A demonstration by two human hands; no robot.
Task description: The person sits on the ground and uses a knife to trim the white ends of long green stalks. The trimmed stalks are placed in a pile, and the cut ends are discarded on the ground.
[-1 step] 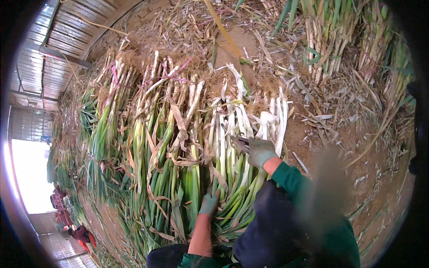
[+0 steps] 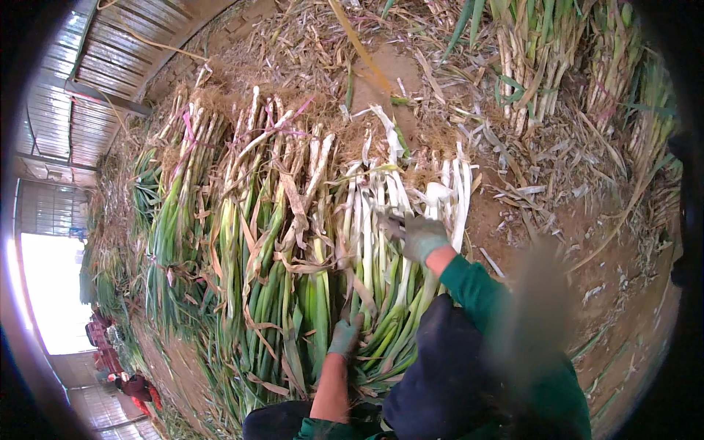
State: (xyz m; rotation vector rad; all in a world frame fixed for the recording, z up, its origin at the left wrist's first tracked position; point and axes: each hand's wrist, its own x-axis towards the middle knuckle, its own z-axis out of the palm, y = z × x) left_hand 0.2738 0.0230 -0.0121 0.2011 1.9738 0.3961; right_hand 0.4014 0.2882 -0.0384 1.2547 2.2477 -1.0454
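Long green onions with white stalks [image 2: 367, 235] and green leaves [image 2: 315, 315] lie side by side in front of me, roots away from me. My left hand [image 2: 343, 337], in a pale green glove with dirty fingers, is closed around leaves near the lower middle. Over the white stalks is my right hand [image 2: 424, 238], gloved alike. Its darkened fingers point left and are drawn together at the stalks; what they hold is too blurred to make out. Peeled, brighter white stalks [image 2: 458, 187] lie just beyond and right of that hand.
Tied bundles of green onions [image 2: 183, 169] stretch along the left, and more bundles [image 2: 539, 66] stand at the far right. Dry peelings [image 2: 506, 158] litter the dirt floor. A yellow strap [image 2: 359, 44] lies at the top. Another person [image 2: 136, 389] is far off at lower left.
My right hand has shifted slightly left and up over the white stalks. My left hand stays at the leaves, its fingers slightly moved.
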